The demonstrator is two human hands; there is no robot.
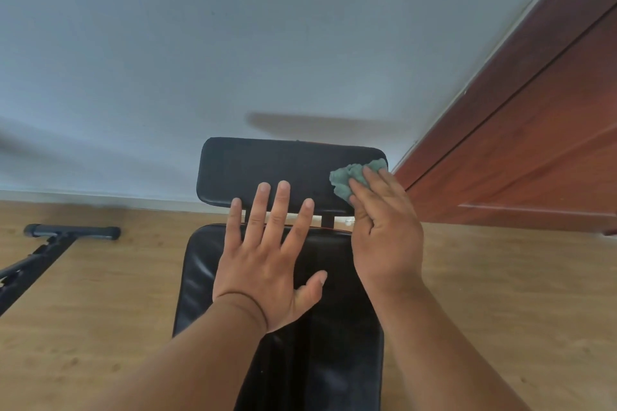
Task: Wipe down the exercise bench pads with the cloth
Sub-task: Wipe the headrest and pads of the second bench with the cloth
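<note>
Green and crumpled, the cloth (pixel 350 178) sits bunched against the far right corner of the smaller headrest pad (pixel 267 170), a black padded rectangle with rounded corners standing at the far end of the bench. The right hand (pixel 384 230) lies over the cloth, its fingers fairly straight and close together, pressing the fabric onto the pad's right end; part of the cloth sticks out beyond the fingertips and to their left.

Nearer the camera, the long black bench pad (pixel 200 277) runs toward the bottom edge of the view, its glossy surface catching light along the left side. A narrow gap with a dark bracket separates it from the headrest pad. The left hand (pixel 267 264) is spread wide over the far end of the long pad, fingers straight and splayed, thumb out to the right, its fingertips overlapping the near edge of the headrest pad; it holds nothing.

Under the bench is a light wooden floor (pixel 100 310). On the floor well to the left lies a black metal frame (pixel 50 243) with a crossbar. Behind stands a pale wall (pixel 233 43), and a reddish-brown wooden door (pixel 534 143) fills the right side.
</note>
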